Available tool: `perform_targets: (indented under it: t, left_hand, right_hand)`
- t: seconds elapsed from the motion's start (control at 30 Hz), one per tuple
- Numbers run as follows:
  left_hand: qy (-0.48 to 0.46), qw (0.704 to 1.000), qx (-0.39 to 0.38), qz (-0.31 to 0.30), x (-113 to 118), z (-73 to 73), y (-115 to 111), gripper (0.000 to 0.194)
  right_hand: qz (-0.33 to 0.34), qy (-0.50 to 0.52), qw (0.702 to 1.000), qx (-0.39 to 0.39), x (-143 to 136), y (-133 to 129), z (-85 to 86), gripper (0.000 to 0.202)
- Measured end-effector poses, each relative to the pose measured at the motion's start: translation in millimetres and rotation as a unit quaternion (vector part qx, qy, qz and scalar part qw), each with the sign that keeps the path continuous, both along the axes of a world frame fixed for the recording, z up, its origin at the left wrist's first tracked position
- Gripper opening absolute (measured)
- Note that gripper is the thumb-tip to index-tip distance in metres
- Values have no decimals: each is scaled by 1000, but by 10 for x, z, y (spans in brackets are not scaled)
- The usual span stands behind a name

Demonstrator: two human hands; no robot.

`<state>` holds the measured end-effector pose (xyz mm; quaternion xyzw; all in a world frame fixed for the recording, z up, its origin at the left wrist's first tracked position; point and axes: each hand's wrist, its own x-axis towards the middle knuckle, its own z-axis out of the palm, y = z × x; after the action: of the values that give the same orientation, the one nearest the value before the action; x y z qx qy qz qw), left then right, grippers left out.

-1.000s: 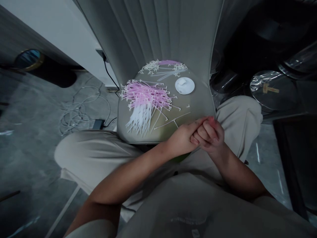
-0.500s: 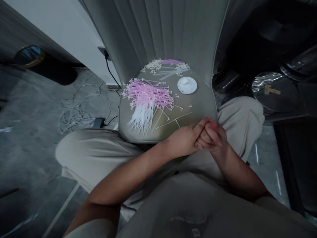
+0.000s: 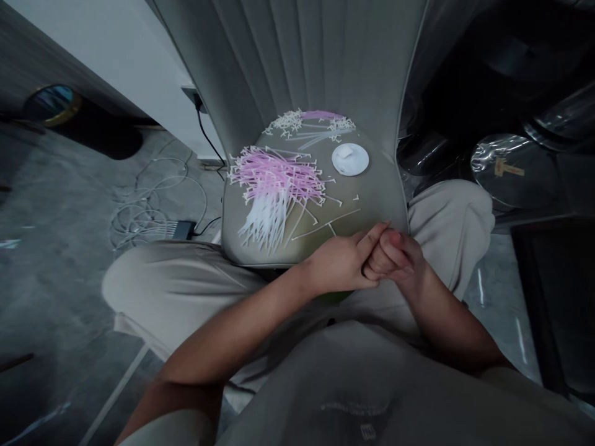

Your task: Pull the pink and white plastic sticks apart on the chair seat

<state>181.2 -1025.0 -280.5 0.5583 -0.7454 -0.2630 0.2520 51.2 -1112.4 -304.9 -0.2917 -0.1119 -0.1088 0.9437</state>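
My left hand and my right hand meet at the front right edge of the chair seat. The left fingers reach over to the right hand, whose fingers are curled in. Both are closed, and anything between them is hidden. Just left of my hands, a few loose white sticks lie on the seat. Beyond these is a big pile of thin sticks, pink at one end and white at the other, with small white end pieces. A small white dish holds a white lump.
At the back of the grey chair seat lie small white pieces, pink sticks and clear sticks. Coiled cables and a black adapter are on the floor at left. Clear round containers stand at right.
My fingers have shifted slightly against each other, the right hand curling in a little more. The sticks and dish stay where they were; the whole view has moved slightly.
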Motion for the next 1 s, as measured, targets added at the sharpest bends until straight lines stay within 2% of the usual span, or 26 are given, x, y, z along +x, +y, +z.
perform_targets:
  t: [0.27,0.33,0.43,0.5,0.57,0.63,0.7,0.77,0.83,0.9,0.93,1.0]
  left_hand:
    - [-55,998,-11,-4,54,41,27,86]
    - [-38,999,-13,-26,107,43,31,90]
    - [10,998,-13,-62,180,32,16,93]
    - [-5,999,-12,-44,196,6,-8,82]
    - [-56,998,-9,-4,184,-28,-37,71]
    - [-99,995,-7,22,159,-60,-62,63]
    - [-120,992,-9,32,137,-86,-80,57]
    - [-123,992,-17,32,124,-112,-89,52]
    - [-120,992,-26,26,109,-148,-92,49]
    - [-122,992,-32,25,74,-194,-88,46]
    - [-126,991,-31,25,42,-218,-81,45]
    - [-134,991,-24,18,-51,-264,-54,42]
  right_hand:
    - [51,-30,998,10,-24,-53,-105,65]
    - [77,-29,997,3,-54,-86,-111,63]
    - [111,-4,993,-50,-99,-160,-68,59]
    - [69,74,992,-74,-110,-223,2,51]
    - [-35,185,980,-66,-102,-294,94,37]
    - [-144,265,952,-58,-84,-371,183,24]
    - [-221,308,923,-67,-72,-449,243,21]
    - [-263,332,901,-93,-68,-528,252,17]
    - [-301,365,868,-151,-66,-618,191,11]
    - [-337,412,805,-263,-53,-729,67,20]
    - [-348,438,758,-337,-41,-791,-9,25]
    - [-346,468,642,-499,-5,-914,-161,33]
